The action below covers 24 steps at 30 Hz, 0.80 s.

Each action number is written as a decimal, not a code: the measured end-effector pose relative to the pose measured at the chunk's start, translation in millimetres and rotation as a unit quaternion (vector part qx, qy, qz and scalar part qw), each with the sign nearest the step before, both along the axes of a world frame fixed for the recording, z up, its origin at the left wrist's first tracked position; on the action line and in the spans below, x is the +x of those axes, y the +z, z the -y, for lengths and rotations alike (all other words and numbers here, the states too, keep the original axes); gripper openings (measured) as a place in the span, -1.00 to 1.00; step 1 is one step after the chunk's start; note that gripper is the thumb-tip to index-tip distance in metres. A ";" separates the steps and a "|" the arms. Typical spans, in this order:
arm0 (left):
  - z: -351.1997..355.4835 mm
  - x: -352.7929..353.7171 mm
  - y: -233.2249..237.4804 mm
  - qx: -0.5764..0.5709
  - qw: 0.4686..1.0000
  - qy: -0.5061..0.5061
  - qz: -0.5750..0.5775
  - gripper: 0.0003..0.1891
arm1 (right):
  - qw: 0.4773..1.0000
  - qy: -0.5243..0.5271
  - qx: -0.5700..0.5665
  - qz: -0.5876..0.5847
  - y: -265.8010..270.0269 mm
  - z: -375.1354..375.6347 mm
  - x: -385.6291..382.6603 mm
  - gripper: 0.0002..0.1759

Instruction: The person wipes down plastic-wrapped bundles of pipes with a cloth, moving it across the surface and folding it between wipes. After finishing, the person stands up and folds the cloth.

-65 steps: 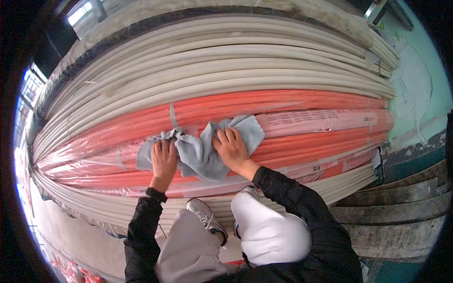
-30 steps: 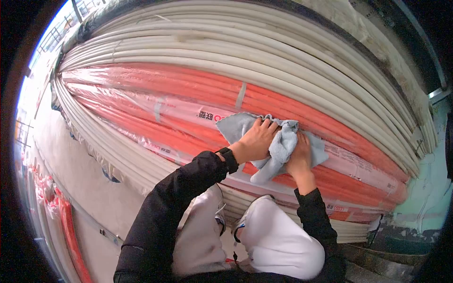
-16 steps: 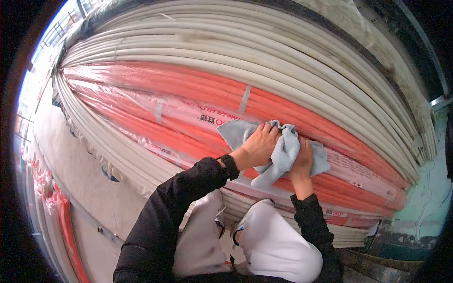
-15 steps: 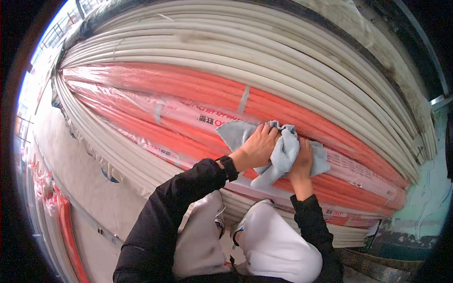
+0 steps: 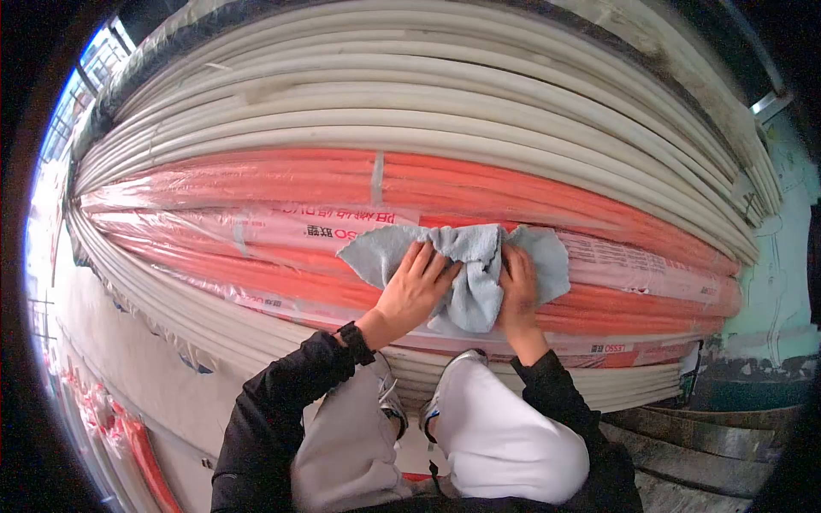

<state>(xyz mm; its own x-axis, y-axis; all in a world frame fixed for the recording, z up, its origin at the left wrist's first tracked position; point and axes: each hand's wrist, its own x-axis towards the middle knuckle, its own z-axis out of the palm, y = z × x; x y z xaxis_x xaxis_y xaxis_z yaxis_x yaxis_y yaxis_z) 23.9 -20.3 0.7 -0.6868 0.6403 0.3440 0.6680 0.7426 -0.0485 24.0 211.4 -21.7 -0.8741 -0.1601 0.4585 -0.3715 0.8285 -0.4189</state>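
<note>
A grey-blue cloth point(image 5: 479, 295) lies bunched on red pipes wrapped in clear plastic point(image 5: 299, 175), with a fold raised in its middle. My left hand point(image 5: 416, 285) grips its left part, fingers bent over the fabric, and a dark watch or band is on that wrist. On the other side of the fold, my right hand point(image 5: 518, 286) holds the cloth with its fingers pressed together. Flaps of cloth spread out beyond both hands. A pink printed label point(image 5: 359, 224) shows just above the left flap.
Long off-white pipes point(image 5: 359, 98) are stacked behind the red bundles, and more off-white pipes point(image 5: 590, 389) run along the near side. My knees and shoes are close below the stack. At lower left are plastic-wrapped red and white lengths point(image 5: 128, 445).
The view has shifted, so the pipes and cloth appear further left. My hands are wider apart, with more of the cloth's middle showing between them.
</note>
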 end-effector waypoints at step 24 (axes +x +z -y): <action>27.9 -0.2 2.9 0.028 0.994 -0.063 0.079 -0.56 | 0.996 -0.001 -0.078 -0.039 57.3 33.8 -28.4 -0.66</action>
<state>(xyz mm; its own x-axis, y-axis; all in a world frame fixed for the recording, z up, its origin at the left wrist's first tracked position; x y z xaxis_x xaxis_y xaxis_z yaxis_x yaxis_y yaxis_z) 23.7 -48.2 3.6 -0.6503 0.7081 0.2752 0.7524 0.6504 0.1042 -4.4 177.6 35.6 -0.8354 -0.0800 0.5438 -0.4063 0.7562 -0.5129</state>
